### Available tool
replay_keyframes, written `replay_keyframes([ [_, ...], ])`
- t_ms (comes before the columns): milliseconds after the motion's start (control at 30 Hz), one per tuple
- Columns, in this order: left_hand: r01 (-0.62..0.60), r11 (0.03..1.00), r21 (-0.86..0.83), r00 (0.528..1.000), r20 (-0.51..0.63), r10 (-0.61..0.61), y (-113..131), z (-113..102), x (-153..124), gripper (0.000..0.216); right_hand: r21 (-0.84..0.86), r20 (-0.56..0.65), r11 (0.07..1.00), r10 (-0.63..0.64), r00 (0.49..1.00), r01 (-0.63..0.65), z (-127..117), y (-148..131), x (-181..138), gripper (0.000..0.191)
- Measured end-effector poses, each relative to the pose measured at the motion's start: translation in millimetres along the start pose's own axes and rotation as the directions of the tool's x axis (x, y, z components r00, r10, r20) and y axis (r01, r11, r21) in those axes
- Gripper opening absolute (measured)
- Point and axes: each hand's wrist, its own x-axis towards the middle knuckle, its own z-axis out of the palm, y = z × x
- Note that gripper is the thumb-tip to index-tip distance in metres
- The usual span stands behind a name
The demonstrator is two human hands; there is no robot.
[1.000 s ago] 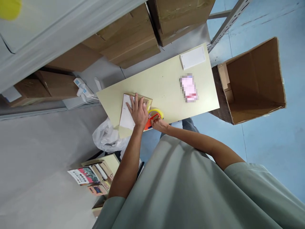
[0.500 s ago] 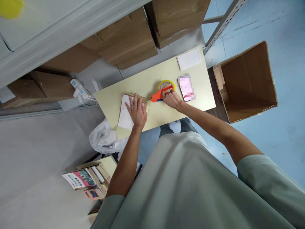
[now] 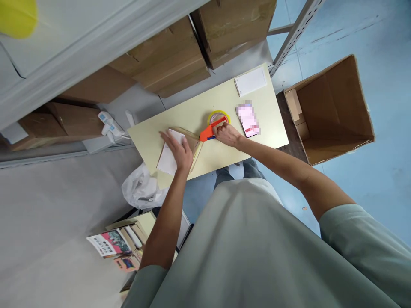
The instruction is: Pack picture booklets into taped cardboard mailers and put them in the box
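Note:
On the pale tabletop lies a small cardboard box (image 3: pixel 192 140) with a white paper sheet (image 3: pixel 167 160) on its top. My left hand (image 3: pixel 180 152) is over the paper, fingers stretched and apart; whether they press down is hard to tell. My right hand (image 3: pixel 227 134) is wrapped around the handle of an orange tape dispenser (image 3: pixel 207 132), which carries a yellow-edged roll of tape (image 3: pixel 212 117). The dispenser's front end is beside the right edge of the box. A strip of clear tape seems to run along that edge.
A phone (image 3: pixel 248 119) and a white pad (image 3: pixel 251 81) lie on the table (image 3: pixel 266 139). An open carton (image 3: pixel 334 111) stands to the right. Boxes (image 3: pixel 173 55) fill the shelf behind. Books (image 3: pixel 112 241) and a plastic bag (image 3: pixel 141 188) are at lower left.
My left hand has shifted left and turned, its fingers lifting off the box's edge. More of the box's cardboard shows. The tape dispenser stays in my right hand, slightly further left and lower in view.

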Motion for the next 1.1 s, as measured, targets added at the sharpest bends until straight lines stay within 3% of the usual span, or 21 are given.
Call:
replay_keyframes([
  [100, 0.168, 0.985, 0.043, 0.983, -0.088, -0.163, -9.5, 7.8, 9.7, 0.075, 0.005, -0.015, 1.000, -0.014, 1.000, 0.014, 3.8, -5.9, -3.0, 0.034],
  [167, 0.163, 0.985, 0.058, 0.985, -0.072, -0.159, -8.9, 9.3, 8.1, 0.070, -0.012, -0.013, 0.999, -0.047, 0.999, 0.047, 7.8, -11.5, -9.7, 0.035],
  [333, -0.066, 0.997, 0.050, 0.995, 0.083, 0.062, 14.9, 3.7, -28.9, 0.059, -0.004, 0.063, 0.976, -0.216, 0.974, 0.216, 23.2, -41.2, -44.5, 0.042],
  [467, -0.254, 0.967, -0.009, 0.940, 0.232, 0.249, 32.3, 4.0, -61.4, 0.055, 0.066, 0.069, 0.953, -0.300, 0.952, 0.296, 35.9, -78.1, -66.8, 0.042],
  [667, -0.291, 0.957, 0.011, 0.934, 0.223, 0.281, 30.6, 9.0, -70.7, 0.054, 0.140, 0.052, 0.961, -0.246, 0.968, 0.237, 43.4, -101.1, -70.1, 0.040],
  [800, -0.305, 0.952, 0.005, 0.932, 0.208, 0.298, 25.4, 11.6, -69.1, 0.053, 0.134, 0.044, 0.969, -0.215, 0.976, 0.207, 47.3, -77.2, -72.5, 0.041],
  [1000, -0.310, 0.951, 0.023, 0.935, 0.188, 0.300, 23.3, 16.0, -70.3, 0.054, -0.006, 0.056, 0.997, -0.077, 0.995, 0.077, 45.4, 2.7, -79.0, 0.037],
  [1100, -0.311, 0.950, 0.017, 0.935, 0.184, 0.303, 23.6, 16.5, -70.2, 0.054, -0.041, 0.064, 0.999, -0.025, 0.998, 0.028, 35.9, 26.1, -71.8, 0.035],
])
